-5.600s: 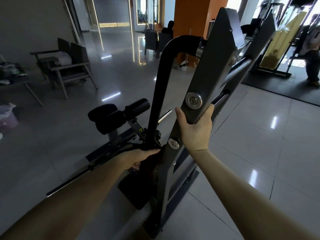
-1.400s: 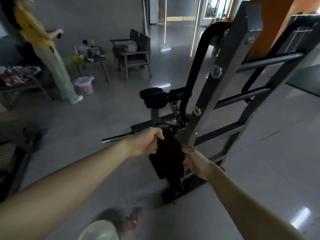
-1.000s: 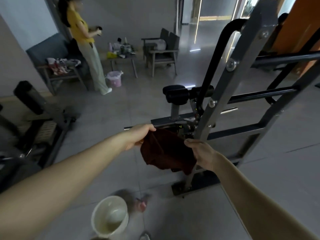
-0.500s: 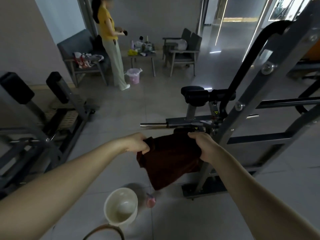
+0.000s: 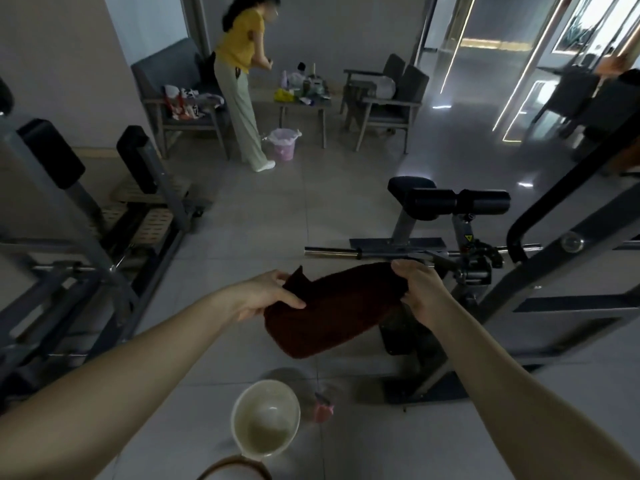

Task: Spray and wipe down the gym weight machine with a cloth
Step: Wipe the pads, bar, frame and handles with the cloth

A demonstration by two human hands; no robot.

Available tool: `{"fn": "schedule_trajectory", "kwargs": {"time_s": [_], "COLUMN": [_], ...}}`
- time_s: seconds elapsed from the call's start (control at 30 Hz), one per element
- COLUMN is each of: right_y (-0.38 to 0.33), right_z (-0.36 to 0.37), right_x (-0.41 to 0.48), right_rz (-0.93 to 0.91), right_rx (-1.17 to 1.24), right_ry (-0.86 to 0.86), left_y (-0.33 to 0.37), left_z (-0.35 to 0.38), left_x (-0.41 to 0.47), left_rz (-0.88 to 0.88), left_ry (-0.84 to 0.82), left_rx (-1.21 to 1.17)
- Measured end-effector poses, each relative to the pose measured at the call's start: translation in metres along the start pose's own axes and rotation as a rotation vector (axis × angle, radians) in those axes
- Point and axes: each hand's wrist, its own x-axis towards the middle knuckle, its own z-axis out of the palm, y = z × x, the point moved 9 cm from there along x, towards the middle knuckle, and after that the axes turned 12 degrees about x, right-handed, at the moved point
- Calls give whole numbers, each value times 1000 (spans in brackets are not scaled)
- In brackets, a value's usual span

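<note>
Seems to be a pause between wipes: spreading or refolding the cloth (image 5: 332,306), not yet rubbing. Held in the air just in front of the weight machine (image 5: 554,261), near its low chrome bar and apart from the frame. Pinched at the left corner by the left hand (image 5: 266,296), thumb over curled fingers. Gripped at the right end by the right hand (image 5: 420,289), fingers curled round the edge. Stretched roughly side to side, parallel to that bar, sagging in the middle. Next, probably: gather into a pad, then press on the frame, or first reach down for what seems a pink spray bottle (image 5: 323,408), blurred, at the foot of the machine.
</note>
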Motion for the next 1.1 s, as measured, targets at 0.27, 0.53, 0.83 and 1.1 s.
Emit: {"fn": "schedule_trajectory", "kwargs": {"time_s": [0.27, 0.53, 0.83, 1.1], "right_y": [15, 44, 78, 105], "right_z": [17, 39, 57, 98], "right_x": [9, 17, 58, 76], "right_rz": [-165, -87, 80, -117], "right_rx": [-329, -307, -668, -1520], "right_ry": [191, 188, -145, -348], "left_y": [-60, -50, -72, -97], "left_z": [-82, -120, -107, -122], "left_x": [25, 38, 57, 54], "left_rz": [-62, 56, -12, -70], "left_ry": [119, 502, 99, 292], "left_rx": [-198, 315, 488, 795]}}
